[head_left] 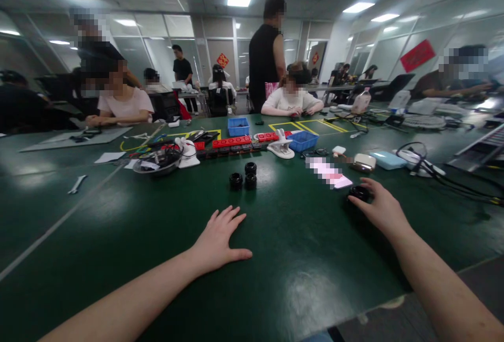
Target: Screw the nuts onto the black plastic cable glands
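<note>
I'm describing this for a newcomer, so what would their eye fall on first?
Probably the left hand, spread over the green table, and the right hand, curled around a black part at right. Next come three similar black parts beyond the left hand, with a bright red strip behind them.

Ceiling lights [239, 0] glow above glass partitions [129, 51] and a green table [291, 232].

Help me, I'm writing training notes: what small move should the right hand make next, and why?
Probably carry the black piece toward the three similar black pieces: the right hand has its thumb and fingers around it, it is apart from the group, and the left hand is spread open.
</note>
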